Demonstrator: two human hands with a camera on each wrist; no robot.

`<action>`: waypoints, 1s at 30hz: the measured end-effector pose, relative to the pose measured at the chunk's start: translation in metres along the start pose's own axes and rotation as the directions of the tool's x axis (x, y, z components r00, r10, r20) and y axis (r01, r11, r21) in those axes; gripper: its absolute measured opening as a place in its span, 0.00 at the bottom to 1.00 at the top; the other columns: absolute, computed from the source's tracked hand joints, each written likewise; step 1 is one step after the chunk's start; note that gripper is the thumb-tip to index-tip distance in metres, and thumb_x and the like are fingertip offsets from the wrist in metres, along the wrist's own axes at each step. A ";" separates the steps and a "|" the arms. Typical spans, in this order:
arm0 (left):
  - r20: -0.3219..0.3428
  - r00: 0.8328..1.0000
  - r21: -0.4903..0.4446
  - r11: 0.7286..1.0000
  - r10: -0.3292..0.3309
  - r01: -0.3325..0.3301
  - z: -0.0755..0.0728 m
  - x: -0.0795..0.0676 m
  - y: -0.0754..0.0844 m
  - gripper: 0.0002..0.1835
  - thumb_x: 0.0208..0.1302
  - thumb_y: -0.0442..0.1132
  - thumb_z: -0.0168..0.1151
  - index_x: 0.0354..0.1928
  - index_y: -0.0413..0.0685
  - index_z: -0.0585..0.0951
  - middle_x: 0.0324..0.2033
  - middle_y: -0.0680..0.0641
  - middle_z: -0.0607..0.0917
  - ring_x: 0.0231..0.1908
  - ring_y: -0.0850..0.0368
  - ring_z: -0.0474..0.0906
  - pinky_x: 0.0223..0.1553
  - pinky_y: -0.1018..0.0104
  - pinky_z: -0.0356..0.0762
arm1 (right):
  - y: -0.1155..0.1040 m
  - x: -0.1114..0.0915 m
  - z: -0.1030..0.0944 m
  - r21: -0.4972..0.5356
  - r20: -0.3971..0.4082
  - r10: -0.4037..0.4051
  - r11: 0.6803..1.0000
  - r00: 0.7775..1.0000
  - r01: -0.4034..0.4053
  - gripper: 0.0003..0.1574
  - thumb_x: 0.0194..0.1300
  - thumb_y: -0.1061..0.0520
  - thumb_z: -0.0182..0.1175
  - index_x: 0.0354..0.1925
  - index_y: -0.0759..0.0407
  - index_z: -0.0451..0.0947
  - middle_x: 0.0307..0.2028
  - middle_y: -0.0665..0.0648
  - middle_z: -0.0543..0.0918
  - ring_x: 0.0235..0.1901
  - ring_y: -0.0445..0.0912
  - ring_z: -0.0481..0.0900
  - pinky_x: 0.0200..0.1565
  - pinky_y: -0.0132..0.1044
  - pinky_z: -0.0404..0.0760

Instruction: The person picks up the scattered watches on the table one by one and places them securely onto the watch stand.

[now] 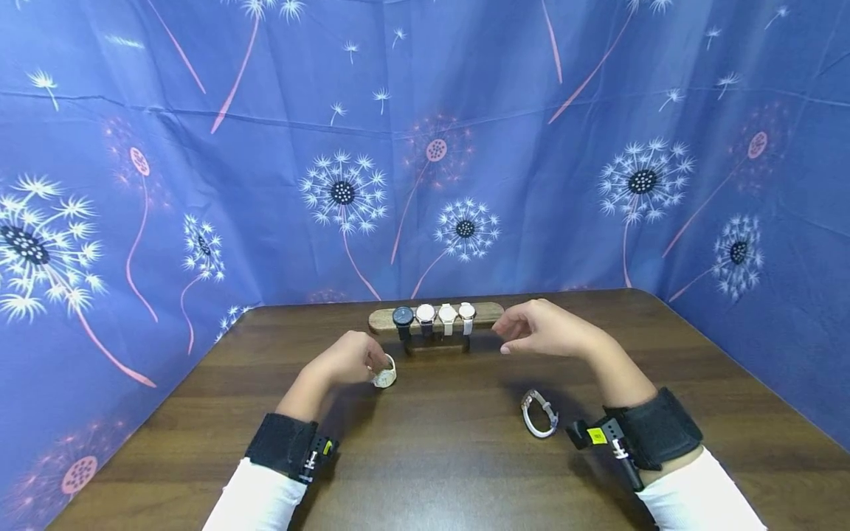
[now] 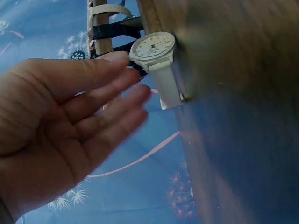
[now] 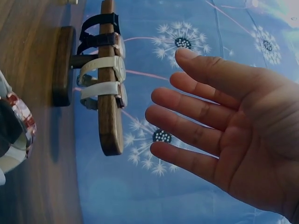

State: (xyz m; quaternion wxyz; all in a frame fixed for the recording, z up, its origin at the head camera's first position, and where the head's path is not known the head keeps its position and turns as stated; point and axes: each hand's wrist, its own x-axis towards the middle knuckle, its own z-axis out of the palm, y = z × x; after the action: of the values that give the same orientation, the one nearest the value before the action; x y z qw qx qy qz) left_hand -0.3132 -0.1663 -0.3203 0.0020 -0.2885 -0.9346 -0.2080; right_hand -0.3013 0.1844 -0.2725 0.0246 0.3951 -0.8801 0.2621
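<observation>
1 round, smooth-strapped watch [image 2: 160, 64] is at the left hand [image 2: 67, 112].

No readable text, numbers or signs anywhere

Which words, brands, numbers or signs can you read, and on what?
None can be read.
Pale wristwatch by the left hand: dial marks blurred.
Four wristwatches on the wooden watch stand: dials too small.
White-strapped wristwatch on the right: no text visible.
Yellow labels on both wrist devices: any print too small.
</observation>
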 end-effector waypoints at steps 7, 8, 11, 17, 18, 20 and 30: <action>0.039 0.999 0.066 0.997 -0.028 0.026 0.008 0.000 -0.002 0.15 0.38 0.25 0.68 0.33 0.45 0.84 0.27 0.51 0.83 0.31 0.56 0.78 0.31 0.67 0.76 | -0.009 0.002 0.005 -0.009 0.040 -0.010 1.000 0.999 0.010 0.17 0.52 0.55 0.64 0.40 0.60 0.77 0.35 0.52 0.82 0.31 0.40 0.79 0.35 0.31 0.77; 0.035 0.999 0.069 0.997 -0.027 0.024 0.009 0.001 -0.002 0.15 0.39 0.25 0.67 0.33 0.45 0.84 0.26 0.51 0.83 0.30 0.56 0.78 0.31 0.67 0.76 | -0.009 0.003 0.006 -0.008 0.042 0.001 1.000 0.999 -0.001 0.16 0.52 0.55 0.64 0.40 0.60 0.77 0.35 0.51 0.81 0.31 0.40 0.79 0.35 0.30 0.77; 0.022 0.999 0.069 0.997 -0.031 0.030 0.010 0.002 -0.002 0.14 0.40 0.24 0.66 0.32 0.45 0.84 0.24 0.52 0.82 0.29 0.58 0.77 0.30 0.67 0.75 | -0.010 0.003 0.007 -0.004 0.040 0.007 1.000 0.999 -0.007 0.16 0.52 0.55 0.64 0.40 0.59 0.77 0.34 0.51 0.81 0.31 0.40 0.79 0.35 0.31 0.77; 0.011 1.000 0.089 0.996 -0.013 0.012 0.011 0.005 -0.003 0.13 0.39 0.23 0.64 0.29 0.45 0.83 0.23 0.53 0.81 0.25 0.61 0.74 0.27 0.68 0.73 | -0.010 0.004 0.011 0.002 0.057 0.013 1.000 0.998 -0.013 0.16 0.54 0.52 0.62 0.40 0.58 0.77 0.35 0.50 0.81 0.32 0.39 0.79 0.35 0.30 0.77; 0.011 1.000 0.091 0.996 -0.004 0.003 0.011 0.005 -0.003 0.12 0.40 0.23 0.64 0.29 0.45 0.83 0.23 0.53 0.81 0.25 0.62 0.74 0.27 0.69 0.73 | -0.011 0.004 0.011 0.001 0.059 0.011 1.000 0.998 -0.011 0.15 0.54 0.52 0.62 0.40 0.57 0.77 0.35 0.50 0.81 0.32 0.39 0.79 0.35 0.30 0.77; 0.006 1.000 0.096 0.995 0.023 -0.024 0.010 0.005 -0.003 0.11 0.41 0.24 0.63 0.28 0.45 0.83 0.23 0.53 0.81 0.24 0.62 0.73 0.26 0.70 0.72 | -0.012 0.004 0.012 -0.002 0.062 0.005 1.000 0.998 -0.005 0.15 0.54 0.51 0.62 0.39 0.57 0.77 0.35 0.49 0.81 0.31 0.39 0.79 0.35 0.30 0.77; -0.005 0.984 -0.092 0.980 0.177 -0.177 -0.014 -0.003 0.026 0.09 0.52 0.33 0.63 0.38 0.46 0.82 0.29 0.54 0.83 0.30 0.66 0.78 0.31 0.72 0.76 | -0.038 0.006 0.017 0.006 0.061 -0.080 0.997 0.995 0.079 0.16 0.54 0.52 0.62 0.42 0.56 0.76 0.38 0.49 0.80 0.34 0.37 0.78 0.39 0.33 0.77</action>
State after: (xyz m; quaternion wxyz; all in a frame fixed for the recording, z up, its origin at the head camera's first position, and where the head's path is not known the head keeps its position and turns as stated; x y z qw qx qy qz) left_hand -0.2986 -0.1540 -0.2974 0.0055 -0.3705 -0.8947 -0.2494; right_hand -0.2761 0.1513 -0.2690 0.0072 0.4376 -0.8636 0.2504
